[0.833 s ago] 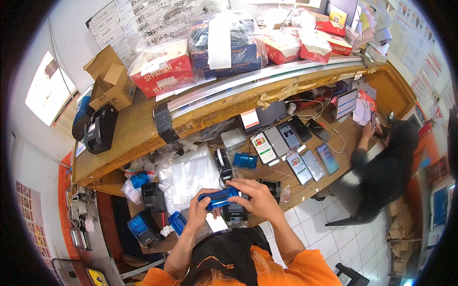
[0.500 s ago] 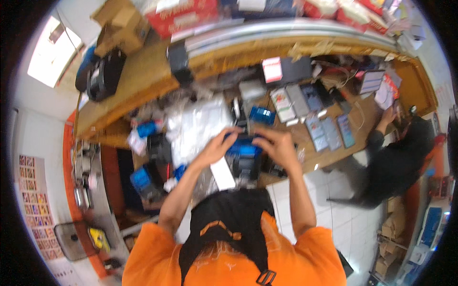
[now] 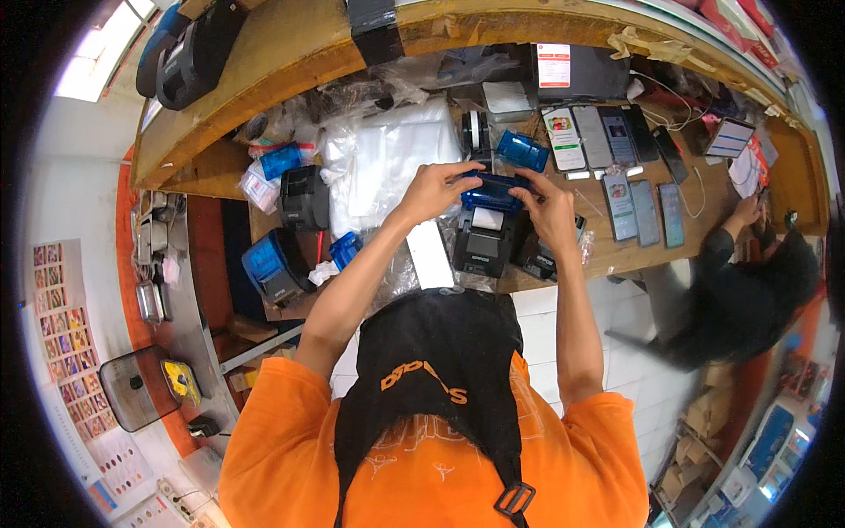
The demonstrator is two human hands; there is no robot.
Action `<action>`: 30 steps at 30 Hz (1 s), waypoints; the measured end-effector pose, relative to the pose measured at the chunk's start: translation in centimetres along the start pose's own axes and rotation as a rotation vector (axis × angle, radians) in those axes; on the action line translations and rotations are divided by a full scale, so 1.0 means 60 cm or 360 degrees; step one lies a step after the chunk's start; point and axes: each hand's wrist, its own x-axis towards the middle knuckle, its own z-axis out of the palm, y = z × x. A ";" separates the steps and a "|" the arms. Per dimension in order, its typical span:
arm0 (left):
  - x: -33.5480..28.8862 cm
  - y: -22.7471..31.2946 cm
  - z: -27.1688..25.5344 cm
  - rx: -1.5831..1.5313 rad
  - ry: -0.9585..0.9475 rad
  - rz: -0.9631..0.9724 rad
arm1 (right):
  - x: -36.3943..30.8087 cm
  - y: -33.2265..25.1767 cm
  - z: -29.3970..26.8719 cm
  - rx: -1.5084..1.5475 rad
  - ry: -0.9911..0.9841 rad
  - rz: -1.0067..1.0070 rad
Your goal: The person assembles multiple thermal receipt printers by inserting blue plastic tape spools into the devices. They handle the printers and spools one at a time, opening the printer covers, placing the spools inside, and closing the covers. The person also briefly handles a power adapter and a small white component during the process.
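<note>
A small black receipt printer stands near the table's front edge, its translucent blue lid raised at the far side. White paper shows in its opening. My left hand pinches the lid's left end. My right hand is closed on its right end with thumb and fingers. Left of the printer lies a white phone-like slab, close to my left forearm. Just beyond my fingers is a loose blue translucent part. A second black printer sits partly hidden behind my right wrist.
Plastic bags are piled left of centre. More black printers and a blue-lidded one stand at the left. Several phones lie at the right. A person in black works at the far right. A wooden shelf overhangs the back.
The view has shifted, bringing the table higher in the picture. My fingers have come down from above the printer's far side onto the two ends of its blue lid.
</note>
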 end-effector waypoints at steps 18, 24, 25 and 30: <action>0.009 -0.096 0.059 -0.0380 0.0219 0.0254 | -0.027 0.030 0.036 -0.0038 0.0112 0.0044; 0.009 -0.092 0.050 -0.0517 0.0107 0.0226 | -0.034 0.041 0.054 0.0043 0.0211 0.0022; 0.008 -0.099 0.049 -0.0446 0.0130 0.0280 | -0.036 0.042 0.056 0.0027 0.0218 -0.0004; -0.002 -0.103 0.037 -0.0273 0.0130 0.0292 | -0.035 0.025 0.045 -0.0082 0.0078 0.0054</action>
